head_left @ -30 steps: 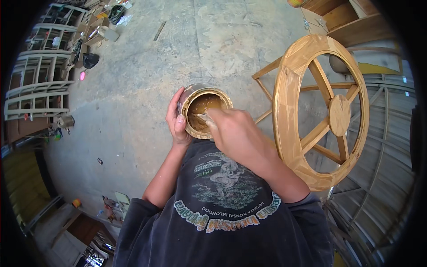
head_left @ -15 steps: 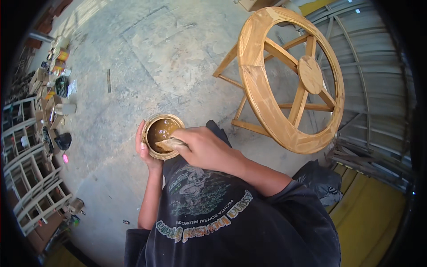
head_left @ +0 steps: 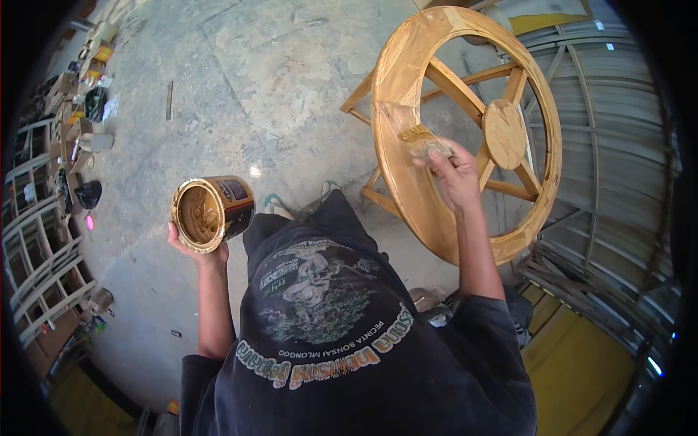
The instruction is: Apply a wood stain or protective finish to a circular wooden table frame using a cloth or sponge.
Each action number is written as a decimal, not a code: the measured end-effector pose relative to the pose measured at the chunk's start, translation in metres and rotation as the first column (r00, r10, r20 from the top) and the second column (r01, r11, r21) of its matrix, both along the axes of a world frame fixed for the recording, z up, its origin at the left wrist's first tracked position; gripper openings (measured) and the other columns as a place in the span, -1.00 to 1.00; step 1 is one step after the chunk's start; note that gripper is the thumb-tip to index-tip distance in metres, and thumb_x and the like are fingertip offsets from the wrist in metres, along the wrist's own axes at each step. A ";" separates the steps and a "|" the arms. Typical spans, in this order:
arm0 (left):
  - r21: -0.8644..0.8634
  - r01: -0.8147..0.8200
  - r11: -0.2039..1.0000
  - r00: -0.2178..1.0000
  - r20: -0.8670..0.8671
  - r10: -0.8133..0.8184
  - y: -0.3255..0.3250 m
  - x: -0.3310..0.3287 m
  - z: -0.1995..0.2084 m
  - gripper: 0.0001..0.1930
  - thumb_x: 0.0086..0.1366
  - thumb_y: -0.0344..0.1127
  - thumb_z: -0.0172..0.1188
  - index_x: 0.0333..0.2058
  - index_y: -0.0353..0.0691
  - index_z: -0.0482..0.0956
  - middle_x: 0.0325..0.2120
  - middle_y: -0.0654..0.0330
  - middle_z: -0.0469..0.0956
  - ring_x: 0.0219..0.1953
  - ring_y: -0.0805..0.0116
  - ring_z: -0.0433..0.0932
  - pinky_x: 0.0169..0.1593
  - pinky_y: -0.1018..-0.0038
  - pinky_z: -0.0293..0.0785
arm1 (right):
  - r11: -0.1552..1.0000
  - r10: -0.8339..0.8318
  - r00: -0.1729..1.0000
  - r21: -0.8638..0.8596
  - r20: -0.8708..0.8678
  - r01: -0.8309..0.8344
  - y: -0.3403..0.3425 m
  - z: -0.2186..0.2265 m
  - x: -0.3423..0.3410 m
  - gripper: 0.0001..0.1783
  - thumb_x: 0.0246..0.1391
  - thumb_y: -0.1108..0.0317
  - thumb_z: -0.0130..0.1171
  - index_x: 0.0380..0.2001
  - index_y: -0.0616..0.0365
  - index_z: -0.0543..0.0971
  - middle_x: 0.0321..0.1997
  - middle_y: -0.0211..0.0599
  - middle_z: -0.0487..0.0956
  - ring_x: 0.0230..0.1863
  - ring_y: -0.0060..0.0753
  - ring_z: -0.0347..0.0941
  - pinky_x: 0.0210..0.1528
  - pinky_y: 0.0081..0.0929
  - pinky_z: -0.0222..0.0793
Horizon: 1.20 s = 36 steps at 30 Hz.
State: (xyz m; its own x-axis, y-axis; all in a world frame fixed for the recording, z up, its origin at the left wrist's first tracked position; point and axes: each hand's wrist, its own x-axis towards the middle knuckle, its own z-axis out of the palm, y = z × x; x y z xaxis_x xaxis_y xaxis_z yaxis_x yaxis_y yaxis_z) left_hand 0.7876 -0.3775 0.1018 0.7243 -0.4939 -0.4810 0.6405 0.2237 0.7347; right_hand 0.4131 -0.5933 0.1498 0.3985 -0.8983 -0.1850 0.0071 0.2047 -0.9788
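My left hand [head_left: 211, 256] is closed round the base of a round metal can [head_left: 238, 207]. The can is tilted, with its mouth toward me; thick brown paste [head_left: 200, 214] lies inside and coats the rim. My right hand [head_left: 459, 174] pinches a crumpled, pale, stained rag [head_left: 430, 149] against the broad rim of a round wooden table frame [head_left: 401, 178]. Beside the rag, a wet brown smear [head_left: 414, 134] shows on the wood. The ring has spokes meeting at a round hub [head_left: 504, 134] and stands tipped up on its legs at my right.
Along the left stand cardboard boxes, tins and slatted wooden frames [head_left: 54, 269]. A black bag [head_left: 89, 195] and a small pink item [head_left: 89, 222] lie on the concrete floor [head_left: 254, 87]. Corrugated metal sheeting [head_left: 618, 131] rises at the right, with a yellow surface [head_left: 582, 363] below it.
My right hand has left the can's mouth and moved up and right to the wooden ring with the rag. My left hand has moved the can left and tipped it.
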 end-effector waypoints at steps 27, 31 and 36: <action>0.091 -0.017 0.996 1.000 -0.012 0.019 0.026 -0.153 -0.049 -0.27 0.25 0.24 -0.23 0.14 -0.26 0.36 0.06 0.00 0.46 0.09 0.09 0.46 0.16 0.19 0.40 | 0.350 -0.142 0.548 -0.559 -0.825 -0.752 -0.094 -0.051 -0.019 -0.60 -0.17 0.66 0.09 -0.19 0.15 0.63 -0.13 -0.26 0.61 -0.10 -0.17 0.47 -0.02 -0.26 0.32; 0.103 0.008 0.995 1.000 -0.005 -0.007 0.007 -0.152 -0.066 -0.25 0.24 0.25 -0.22 0.15 -0.27 0.35 0.07 -0.01 0.45 0.11 0.08 0.45 0.17 0.18 0.40 | 0.385 -0.045 0.553 -0.526 -0.832 -0.759 -0.061 -0.051 -0.037 -0.56 -0.24 0.68 0.10 -0.20 0.14 0.63 -0.14 -0.31 0.63 -0.06 -0.24 0.48 -0.03 -0.34 0.30; 0.085 0.086 0.993 0.996 0.005 -0.087 -0.022 -0.156 -0.058 -0.25 0.23 0.26 -0.22 0.15 -0.27 0.35 0.08 -0.01 0.44 0.12 0.08 0.44 0.18 0.18 0.38 | 0.466 -0.022 0.595 -0.535 -0.803 -0.705 -0.006 -0.056 -0.080 -0.52 -0.32 0.69 0.12 -0.21 0.13 0.64 -0.15 -0.33 0.63 -0.08 -0.26 0.48 -0.04 -0.36 0.29</action>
State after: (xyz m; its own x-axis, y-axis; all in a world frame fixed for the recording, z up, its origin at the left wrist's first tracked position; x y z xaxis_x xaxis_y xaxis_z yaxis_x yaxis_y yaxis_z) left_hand 0.6320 -0.3996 0.0435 0.6850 -0.5126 -0.5177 0.6482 0.1043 0.7543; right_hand 0.3335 -0.5994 0.0940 0.7992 -0.5906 0.1117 -0.5176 -0.7707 -0.3715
